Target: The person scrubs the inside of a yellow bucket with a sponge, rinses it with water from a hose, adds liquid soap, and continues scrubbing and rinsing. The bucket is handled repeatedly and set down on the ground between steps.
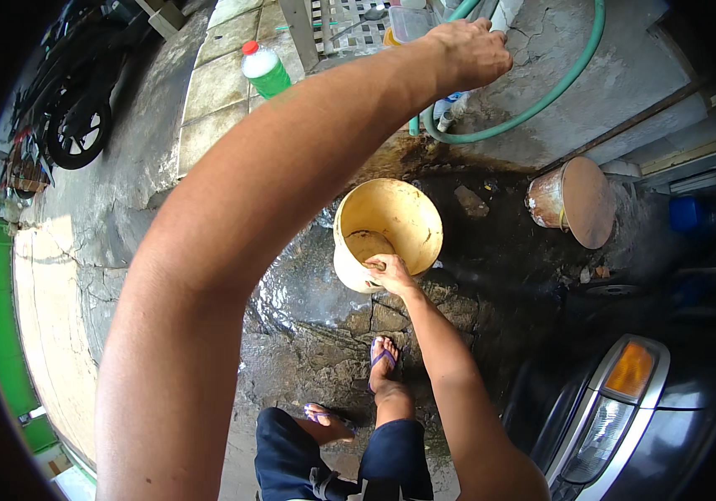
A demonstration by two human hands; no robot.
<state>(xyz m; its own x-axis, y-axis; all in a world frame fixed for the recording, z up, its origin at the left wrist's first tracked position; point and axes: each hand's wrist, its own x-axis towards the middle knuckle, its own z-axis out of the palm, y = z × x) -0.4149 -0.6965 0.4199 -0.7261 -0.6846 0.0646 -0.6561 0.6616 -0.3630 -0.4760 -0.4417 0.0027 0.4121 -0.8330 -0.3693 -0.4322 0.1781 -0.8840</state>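
A pale yellow bucket [408,219] with stained inner walls stands on the wet ground in front of me. My right hand [389,273] grips its near rim, the fingers curled over the edge and the thumb along it. My left arm stretches across the view to the upper right. There my left hand [473,55], its fingers bent, is beside the wall next to a green hose [533,110]. What those fingers close on is hidden behind the hand. A bottle of green liquid with a red cap [268,71] stands left of my left forearm.
A pale tiled ledge [216,75] lies at the upper left, beside a parked motorbike [78,125]. To the right are a round lidded bucket [550,200] and a dark car's headlight [608,417]. The cracked ground [308,359] is wet around my sandalled feet.
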